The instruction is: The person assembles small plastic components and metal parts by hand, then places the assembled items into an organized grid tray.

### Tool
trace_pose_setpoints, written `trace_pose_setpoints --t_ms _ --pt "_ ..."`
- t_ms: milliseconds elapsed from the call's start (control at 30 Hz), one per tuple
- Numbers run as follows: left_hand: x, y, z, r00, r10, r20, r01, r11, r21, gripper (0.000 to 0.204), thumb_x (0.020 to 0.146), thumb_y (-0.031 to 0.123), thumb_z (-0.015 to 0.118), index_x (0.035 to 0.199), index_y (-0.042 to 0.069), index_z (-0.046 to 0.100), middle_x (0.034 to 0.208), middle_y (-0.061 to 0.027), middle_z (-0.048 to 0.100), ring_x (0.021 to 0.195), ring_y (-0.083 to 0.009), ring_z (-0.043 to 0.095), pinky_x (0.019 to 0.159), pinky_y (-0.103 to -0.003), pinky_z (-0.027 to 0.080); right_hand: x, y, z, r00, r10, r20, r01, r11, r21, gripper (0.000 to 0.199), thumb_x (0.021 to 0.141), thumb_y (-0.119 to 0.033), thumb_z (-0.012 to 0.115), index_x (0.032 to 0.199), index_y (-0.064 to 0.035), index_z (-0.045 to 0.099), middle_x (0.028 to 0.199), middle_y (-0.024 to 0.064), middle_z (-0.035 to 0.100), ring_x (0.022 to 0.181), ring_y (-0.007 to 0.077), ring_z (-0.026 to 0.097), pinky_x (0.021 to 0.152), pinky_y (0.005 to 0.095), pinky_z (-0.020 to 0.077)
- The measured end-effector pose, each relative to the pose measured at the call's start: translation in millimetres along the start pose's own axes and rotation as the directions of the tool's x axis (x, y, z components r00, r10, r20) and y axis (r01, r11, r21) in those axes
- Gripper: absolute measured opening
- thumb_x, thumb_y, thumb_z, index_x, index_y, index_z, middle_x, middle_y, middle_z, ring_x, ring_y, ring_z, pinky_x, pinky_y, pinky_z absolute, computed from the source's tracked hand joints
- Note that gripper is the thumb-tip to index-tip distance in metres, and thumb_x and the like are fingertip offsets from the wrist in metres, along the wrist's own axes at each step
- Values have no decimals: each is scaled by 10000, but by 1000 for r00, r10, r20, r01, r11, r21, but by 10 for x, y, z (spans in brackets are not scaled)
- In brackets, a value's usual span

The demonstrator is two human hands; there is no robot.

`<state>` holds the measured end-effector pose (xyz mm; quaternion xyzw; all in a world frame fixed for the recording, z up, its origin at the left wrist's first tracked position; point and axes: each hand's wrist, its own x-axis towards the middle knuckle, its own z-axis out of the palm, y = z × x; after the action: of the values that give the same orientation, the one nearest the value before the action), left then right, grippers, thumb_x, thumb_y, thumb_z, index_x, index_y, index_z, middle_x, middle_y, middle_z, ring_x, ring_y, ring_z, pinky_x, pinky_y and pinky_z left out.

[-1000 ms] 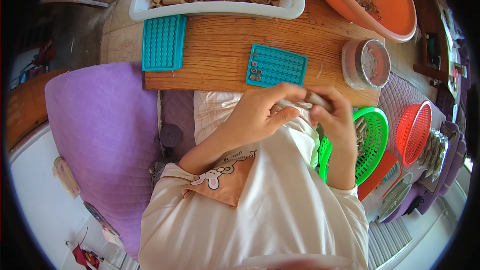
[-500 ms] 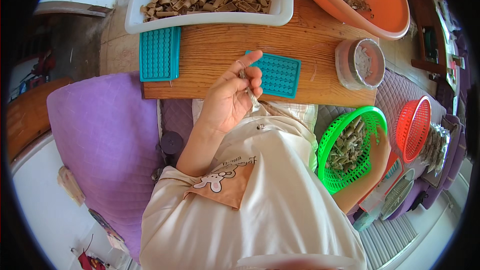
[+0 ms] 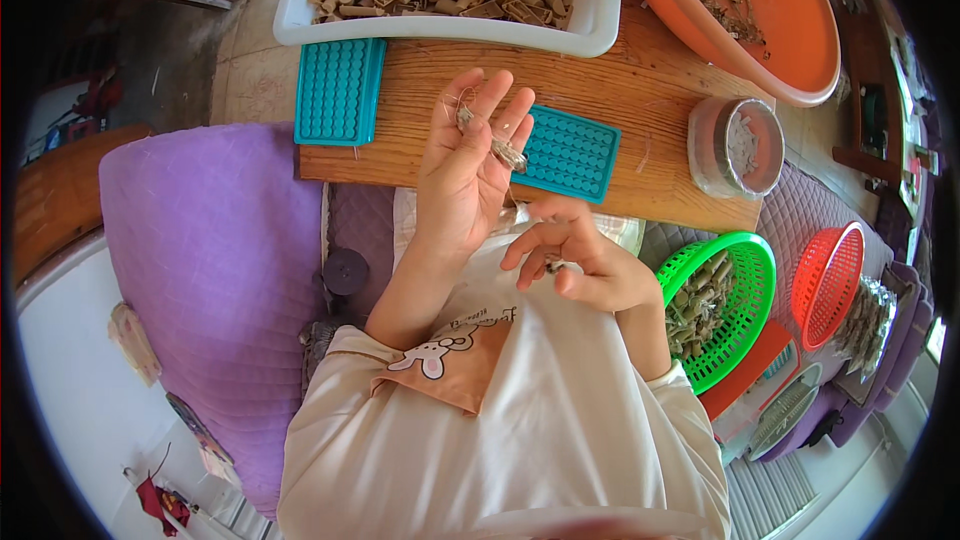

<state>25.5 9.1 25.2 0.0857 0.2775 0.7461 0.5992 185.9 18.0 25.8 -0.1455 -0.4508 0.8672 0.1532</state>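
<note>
My left hand is raised in front of my chest, palm up. Its thumb presses against the fingers, holding a frayed, pale-brown fibrous piece with thin strands sticking out. My right hand hovers just below and to the right, its fingers curved and apart. A tiny dark bit shows behind or beside those fingers; whether they touch it I cannot make out. At my right side, a green plastic basket holds a heap of greyish-brown dry pieces.
On the wooden table are two teal dimpled trays, a white bin of tan half-tube pieces, an orange basin with dry scraps and a clear tub of white bits. A red basket stands at right.
My right hand has come out of the green basket and over to my left hand. My left hand has lifted slightly, its fingers more stretched out. The whole view has shifted a little.
</note>
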Motion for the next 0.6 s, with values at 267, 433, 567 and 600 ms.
trace_pose_setpoints --t_ms 267,433,567,600 --pt "-36 -11 -74 995 -33 94 21 992 124 344 859 79 410 1190 58 320 1200 -90 426 1136 -251 390 948 -364 334 -75 -248 -114 948 -194 253 184 981 64 490 778 -284 586 1120 -3 376 1028 134 508 893 190 519 709 270 425" --pt "-119 -79 -124 939 -232 255 145 937 317 291 847 119 462 1113 14 415 1119 -105 493 1067 -220 450 888 -321 369 -33 -565 -125 790 -472 -390 331 865 -378 349 782 -152 578 1050 27 443 946 129 544 802 156 534 642 230 417" --pt "-110 -159 -225 961 -195 198 68 856 513 172 826 86 497 984 21 519 974 -92 537 975 -144 489 834 -263 390 -3 -592 -223 674 -626 -392 315 723 -615 172 767 -135 593 836 17 549 804 89 546 695 118 496 564 217 383" --pt "-101 -165 -220 983 -122 134 26 825 564 154 818 78 509 960 25 533 898 -82 555 905 -131 525 775 -242 425 6 -584 -226 651 -680 -337 284 630 -723 157 759 -144 604 771 8 566 767 80 539 654 109 479 543 215 369"
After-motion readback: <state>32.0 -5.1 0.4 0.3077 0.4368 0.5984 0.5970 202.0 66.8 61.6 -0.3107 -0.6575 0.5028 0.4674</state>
